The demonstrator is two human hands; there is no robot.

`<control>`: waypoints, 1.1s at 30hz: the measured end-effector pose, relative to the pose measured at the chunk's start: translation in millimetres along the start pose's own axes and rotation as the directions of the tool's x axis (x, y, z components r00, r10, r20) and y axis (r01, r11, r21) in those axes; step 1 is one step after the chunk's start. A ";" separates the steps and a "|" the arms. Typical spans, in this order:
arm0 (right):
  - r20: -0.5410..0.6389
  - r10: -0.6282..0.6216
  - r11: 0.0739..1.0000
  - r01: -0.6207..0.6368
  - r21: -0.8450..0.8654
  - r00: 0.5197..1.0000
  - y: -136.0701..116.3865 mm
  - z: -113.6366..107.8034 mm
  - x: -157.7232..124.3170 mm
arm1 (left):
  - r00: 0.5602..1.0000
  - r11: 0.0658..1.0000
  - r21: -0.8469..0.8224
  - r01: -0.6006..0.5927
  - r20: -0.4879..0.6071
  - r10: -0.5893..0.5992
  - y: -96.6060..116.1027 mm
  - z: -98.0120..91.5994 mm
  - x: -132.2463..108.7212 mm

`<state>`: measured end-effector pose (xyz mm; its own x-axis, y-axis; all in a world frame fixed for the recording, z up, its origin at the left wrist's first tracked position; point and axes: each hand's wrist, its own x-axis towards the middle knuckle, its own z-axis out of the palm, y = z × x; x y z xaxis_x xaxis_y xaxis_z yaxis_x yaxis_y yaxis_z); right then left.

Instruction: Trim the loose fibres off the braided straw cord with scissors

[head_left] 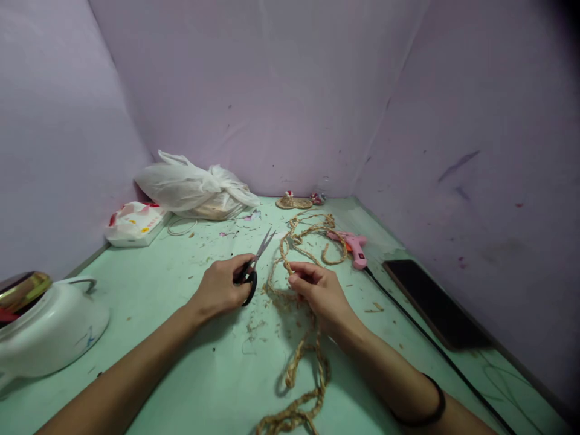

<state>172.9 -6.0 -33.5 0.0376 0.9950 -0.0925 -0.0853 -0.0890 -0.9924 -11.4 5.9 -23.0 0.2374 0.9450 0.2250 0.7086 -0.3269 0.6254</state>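
Observation:
My left hand (223,283) is closed around the black handles of a pair of scissors (260,251), whose slightly parted blades point up and away. Between the thumb and fingers of my right hand (319,293) is a braided straw rope (286,251). One stretch of the rope lies in loose loops beyond that hand. Another stretch hangs below it and coils towards the near edge of the view. The scissor tips are apart from the rope. A dark band circles my right forearm.
A pink glue gun (357,248) with a black cord lies right of the rope, near a dark phone (437,302). A braided sole-shaped piece (294,202) sits at the back. Leftward are a white plastic bag (194,187), a tissue pack (136,225) and a white pot (58,326).

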 end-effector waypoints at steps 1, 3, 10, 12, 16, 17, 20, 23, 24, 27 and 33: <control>-0.002 0.010 1.000 -0.010 0.017 1.000 -1.0 0.5 -0.5 | 1.000 1.000 0.011 0.011 -0.005 -0.011 -1.0 0.8 0.3; -0.009 0.021 0.999 -0.020 0.033 1.000 -3.1 1.5 -1.5 | 1.000 0.996 0.086 0.014 0.015 -0.016 -1.2 2.4 -0.3; -0.020 0.067 0.993 -0.064 0.104 0.998 -7.6 2.6 -2.9 | 0.999 0.969 0.248 -0.013 0.042 0.002 3.4 3.6 -4.6; -0.012 0.112 0.984 -0.110 0.143 0.994 -8.6 2.5 -2.7 | 0.999 0.965 0.262 -0.008 0.037 -0.001 2.7 3.3 -4.5; -0.051 0.146 0.973 -0.134 0.187 0.988 -9.5 3.0 -1.7 | 0.999 0.958 0.286 -0.016 0.031 0.008 1.6 3.9 -5.5; -0.057 0.160 0.971 -0.147 0.191 0.985 -9.4 3.2 -1.4 | 0.999 0.957 0.288 -0.022 0.034 0.012 1.9 4.2 -6.2; -0.047 0.234 0.959 -0.222 0.174 0.971 -8.6 3.3 -0.3 | 0.999 0.956 0.290 -0.042 0.042 0.031 3.7 5.1 -8.3; -0.046 0.268 0.953 -0.258 0.158 0.962 -7.8 3.1 1.3 | 0.998 0.954 0.296 -0.053 0.042 0.042 4.9 5.9 -8.6; -0.049 0.274 0.952 -0.264 0.154 0.961 -7.7 3.0 1.7 | 0.998 0.953 0.300 -0.052 0.040 0.042 5.0 6.2 -8.4; -0.046 0.315 0.945 -0.308 0.113 0.948 -8.6 2.9 1.9 | 0.999 0.948 0.314 -0.049 0.037 0.040 4.8 7.0 -7.7; 0.170 0.355 0.911 -0.381 0.158 0.919 -15.4 -3.4 0.2 | 0.991 0.942 0.313 -0.120 0.089 0.097 5.8 5.7 -9.6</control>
<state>177.6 -4.5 -18.5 -0.1653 0.8906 -0.4236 -0.2498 -0.4533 -0.8556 -5.8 -5.0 -25.7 0.3632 0.9061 0.2169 0.8471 -0.4180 0.3281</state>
